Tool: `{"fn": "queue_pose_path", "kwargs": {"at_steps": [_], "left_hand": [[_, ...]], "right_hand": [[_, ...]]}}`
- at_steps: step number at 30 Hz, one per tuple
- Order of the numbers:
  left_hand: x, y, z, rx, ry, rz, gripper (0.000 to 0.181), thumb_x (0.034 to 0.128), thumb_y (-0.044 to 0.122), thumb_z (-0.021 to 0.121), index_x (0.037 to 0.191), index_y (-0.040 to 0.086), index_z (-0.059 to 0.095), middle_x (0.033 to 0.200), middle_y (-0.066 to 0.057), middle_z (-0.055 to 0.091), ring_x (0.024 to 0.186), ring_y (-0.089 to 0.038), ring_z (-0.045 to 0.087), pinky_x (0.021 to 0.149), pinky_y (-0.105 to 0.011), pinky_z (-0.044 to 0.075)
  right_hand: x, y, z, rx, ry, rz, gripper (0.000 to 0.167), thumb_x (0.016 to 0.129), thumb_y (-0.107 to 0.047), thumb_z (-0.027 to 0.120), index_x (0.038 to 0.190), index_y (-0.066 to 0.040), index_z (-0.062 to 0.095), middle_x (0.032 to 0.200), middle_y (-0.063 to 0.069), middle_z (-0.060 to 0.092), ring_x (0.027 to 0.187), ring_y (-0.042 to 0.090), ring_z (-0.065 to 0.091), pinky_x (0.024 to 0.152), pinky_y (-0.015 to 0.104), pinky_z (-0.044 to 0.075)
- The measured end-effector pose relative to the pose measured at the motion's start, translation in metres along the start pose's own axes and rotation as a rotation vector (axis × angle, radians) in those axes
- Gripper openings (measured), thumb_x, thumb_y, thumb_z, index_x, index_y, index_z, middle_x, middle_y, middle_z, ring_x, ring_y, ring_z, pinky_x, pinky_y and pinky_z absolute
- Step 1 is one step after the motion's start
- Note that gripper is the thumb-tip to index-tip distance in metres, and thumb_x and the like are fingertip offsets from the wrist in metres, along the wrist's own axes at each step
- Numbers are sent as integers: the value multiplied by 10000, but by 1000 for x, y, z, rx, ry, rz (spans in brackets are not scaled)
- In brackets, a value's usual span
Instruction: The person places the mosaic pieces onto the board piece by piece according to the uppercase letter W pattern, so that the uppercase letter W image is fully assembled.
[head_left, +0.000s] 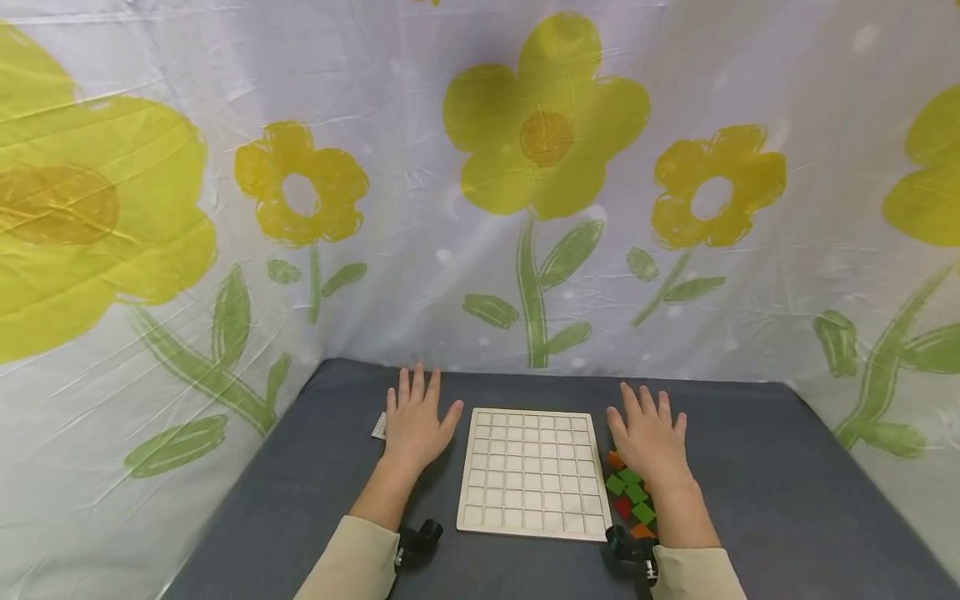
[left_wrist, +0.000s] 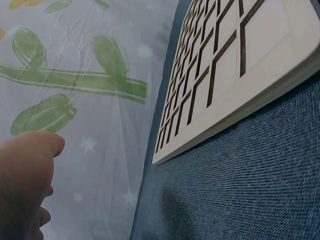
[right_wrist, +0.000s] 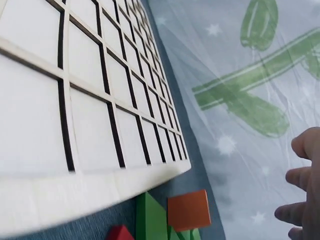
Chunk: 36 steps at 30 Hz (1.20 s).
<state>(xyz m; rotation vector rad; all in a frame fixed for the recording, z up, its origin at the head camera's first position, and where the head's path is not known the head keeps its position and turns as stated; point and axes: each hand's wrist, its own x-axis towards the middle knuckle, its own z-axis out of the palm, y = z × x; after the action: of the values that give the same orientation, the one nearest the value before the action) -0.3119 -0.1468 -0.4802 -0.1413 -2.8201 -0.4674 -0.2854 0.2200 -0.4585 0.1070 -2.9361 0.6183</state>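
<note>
A pale wooden grid board (head_left: 534, 473) with square recesses lies flat on the dark cloth, between the two hands. My left hand (head_left: 417, 423) is to its left, palm down with the fingers spread, holding nothing. A small whitish patterned piece (head_left: 379, 427) shows partly beside that hand. To the board's right my right hand (head_left: 651, 435) is also spread, palm down and holding nothing. Below and beside it lie several coloured blocks, among them a green block (head_left: 642, 512), a red block (head_left: 623, 507) and an orange block (right_wrist: 189, 210); the right hand and forearm hide some of them.
Dark blue-grey cloth (head_left: 300, 500) covers the table. A pale curtain (head_left: 420, 208) printed with yellow flowers hangs behind it and along both sides. Each wrist wears a black camera mount, the left one (head_left: 422, 537) and the right one (head_left: 630, 543).
</note>
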Motion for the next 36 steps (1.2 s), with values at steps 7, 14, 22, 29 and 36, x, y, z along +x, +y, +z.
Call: {"fn": "queue_pose_path", "kwargs": {"at_steps": [7,14,22,29,36], "left_hand": [[0,-5,0,0,28,8,790,1052,559,453,1645,82,241,1677,-232,112,1544,-423,-4,1194,-623,76],[-1,-7,-3,-89,49,9,762,1054,497,502,1622,37,288,1630,-273,244,1523,-464,120,1183,-639,116],[-2,-7,2,-272,86,-24,679,1057,414,538,1583,17,372,1501,-276,458,1358,-466,465,1030,-622,423],[1,-11,12,-518,5,-19,598,1070,358,545,1564,44,421,1375,-214,560,1135,-361,598,908,-538,499],[-1,-13,23,-664,-139,-42,566,1086,350,518,1555,44,436,1301,-192,579,1083,-325,609,902,-518,494]], "right_hand": [[-4,10,-6,10,-43,21,697,1107,-463,354,1634,-27,218,1626,323,175,1487,565,-9,1100,758,-45],[-6,17,-14,95,-52,-27,652,1110,-380,422,1615,1,264,1597,326,259,1476,571,84,1096,772,32],[-7,25,-21,123,-103,-28,614,1078,-256,528,1547,98,348,1516,365,374,1381,565,346,1072,708,291],[-6,32,-16,151,-109,4,562,1062,-226,554,1511,87,428,1477,352,437,1329,544,430,1028,659,392],[-2,40,-5,131,-139,37,542,1045,-178,578,1494,95,447,1452,344,472,1324,558,425,1021,669,391]]}}
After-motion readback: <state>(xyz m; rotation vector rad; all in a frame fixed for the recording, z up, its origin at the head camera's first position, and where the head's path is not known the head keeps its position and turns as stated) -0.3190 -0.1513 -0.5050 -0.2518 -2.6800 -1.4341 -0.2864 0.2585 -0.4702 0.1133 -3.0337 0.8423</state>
